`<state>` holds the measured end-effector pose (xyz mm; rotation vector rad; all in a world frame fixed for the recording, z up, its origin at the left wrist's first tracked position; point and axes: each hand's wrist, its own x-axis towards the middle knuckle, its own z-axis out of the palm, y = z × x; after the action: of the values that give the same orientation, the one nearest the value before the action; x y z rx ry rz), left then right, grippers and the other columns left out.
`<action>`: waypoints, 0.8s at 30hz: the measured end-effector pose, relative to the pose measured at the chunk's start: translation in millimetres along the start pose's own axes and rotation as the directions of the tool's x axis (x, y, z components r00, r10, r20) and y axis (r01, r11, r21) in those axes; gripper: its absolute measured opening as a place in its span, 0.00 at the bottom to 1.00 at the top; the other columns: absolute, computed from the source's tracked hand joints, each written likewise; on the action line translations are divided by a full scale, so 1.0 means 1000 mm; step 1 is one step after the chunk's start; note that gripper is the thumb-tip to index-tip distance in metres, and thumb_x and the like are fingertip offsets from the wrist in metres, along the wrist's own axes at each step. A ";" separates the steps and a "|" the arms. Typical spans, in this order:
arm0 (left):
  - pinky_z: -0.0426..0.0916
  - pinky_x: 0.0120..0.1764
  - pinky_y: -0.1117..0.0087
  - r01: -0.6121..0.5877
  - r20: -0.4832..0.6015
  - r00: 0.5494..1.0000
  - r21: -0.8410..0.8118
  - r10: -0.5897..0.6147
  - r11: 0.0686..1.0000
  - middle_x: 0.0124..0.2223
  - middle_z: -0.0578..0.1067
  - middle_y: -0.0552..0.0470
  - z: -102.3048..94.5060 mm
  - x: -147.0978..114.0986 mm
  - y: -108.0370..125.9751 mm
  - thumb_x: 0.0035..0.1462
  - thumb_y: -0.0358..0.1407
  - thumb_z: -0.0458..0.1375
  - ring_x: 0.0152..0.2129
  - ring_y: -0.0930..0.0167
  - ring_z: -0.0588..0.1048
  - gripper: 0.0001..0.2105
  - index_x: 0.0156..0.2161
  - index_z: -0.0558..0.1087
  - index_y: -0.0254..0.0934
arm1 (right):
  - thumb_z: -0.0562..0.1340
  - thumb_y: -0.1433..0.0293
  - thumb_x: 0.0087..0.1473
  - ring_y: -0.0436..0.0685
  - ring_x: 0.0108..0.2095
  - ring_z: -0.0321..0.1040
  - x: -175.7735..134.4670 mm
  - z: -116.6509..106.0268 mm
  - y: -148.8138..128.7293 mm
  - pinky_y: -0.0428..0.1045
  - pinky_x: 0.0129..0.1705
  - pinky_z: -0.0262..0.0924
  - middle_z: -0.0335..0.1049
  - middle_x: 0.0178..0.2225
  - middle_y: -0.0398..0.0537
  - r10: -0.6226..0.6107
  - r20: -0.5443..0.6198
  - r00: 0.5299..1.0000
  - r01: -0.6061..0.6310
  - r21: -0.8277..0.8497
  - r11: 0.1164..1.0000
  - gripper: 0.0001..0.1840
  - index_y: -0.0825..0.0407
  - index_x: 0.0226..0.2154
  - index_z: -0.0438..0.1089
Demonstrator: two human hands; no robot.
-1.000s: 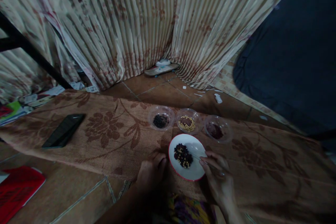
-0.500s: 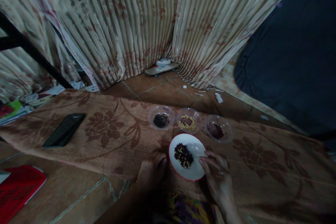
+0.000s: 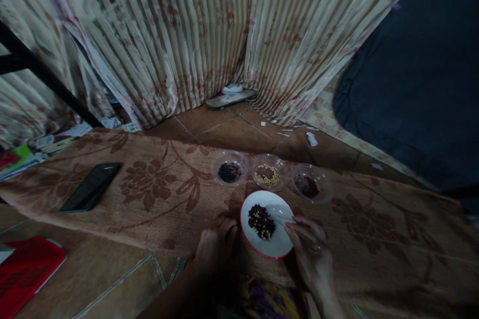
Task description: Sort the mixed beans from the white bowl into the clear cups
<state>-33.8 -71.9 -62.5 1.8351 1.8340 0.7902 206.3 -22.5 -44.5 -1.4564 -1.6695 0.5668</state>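
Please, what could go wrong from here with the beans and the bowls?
The right hand holds a thin utensil in the white bowl; a quick stir might flick mixed beans over the rim. The left hand is close beside this bowl, and a nudge could tip it. The three clear bowls stand near the far edge of the table, so a push might send one down.

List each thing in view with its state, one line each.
White bowl, upright, partly filled with mixed dark and yellow beans
Left clear bowl, upright, black contents at the bottom
Middle clear bowl, upright, yellow beans inside
Right clear bowl, upright, dark-red contents
Left hand, curled beside the white bowl; palm hidden
Right hand, closed on a thin tool
Phone, lying flat
Skateboard, on its wheels
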 end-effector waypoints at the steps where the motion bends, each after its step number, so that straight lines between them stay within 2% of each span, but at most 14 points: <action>1: 0.68 0.39 0.72 -0.005 -0.001 1.000 -0.002 0.005 1.000 0.38 0.76 0.51 0.000 0.000 0.000 0.64 0.34 0.48 0.36 0.70 0.75 0.10 0.38 0.72 0.41 | 0.63 0.56 0.52 0.61 0.46 0.63 0.000 0.000 0.000 0.58 0.49 0.58 0.71 0.43 0.50 -0.003 0.006 1.000 0.003 -0.001 1.000 0.13 0.46 0.31 0.78; 11: 0.68 0.39 0.72 -0.006 0.004 1.000 -0.001 0.006 1.000 0.38 0.76 0.51 0.000 -0.001 0.000 0.64 0.34 0.48 0.37 0.70 0.75 0.09 0.38 0.71 0.41 | 0.62 0.58 0.53 0.61 0.48 0.61 0.000 -0.001 -0.002 0.59 0.50 0.57 0.69 0.45 0.50 -0.018 0.075 0.997 0.018 0.002 1.000 0.11 0.44 0.32 0.78; 24: 0.68 0.38 0.73 0.020 0.010 1.000 0.017 -0.021 1.000 0.38 0.76 0.51 0.000 0.000 0.001 0.64 0.33 0.48 0.36 0.70 0.75 0.10 0.38 0.72 0.41 | 0.62 0.57 0.53 0.61 0.47 0.63 -0.001 0.000 -0.001 0.59 0.50 0.57 0.71 0.44 0.50 -0.044 0.039 0.998 0.044 -0.007 0.999 0.12 0.45 0.33 0.78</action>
<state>-33.0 -72.3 -62.1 1.8247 1.8558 0.7587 206.2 -23.6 -44.1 -1.4187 -1.7311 0.5684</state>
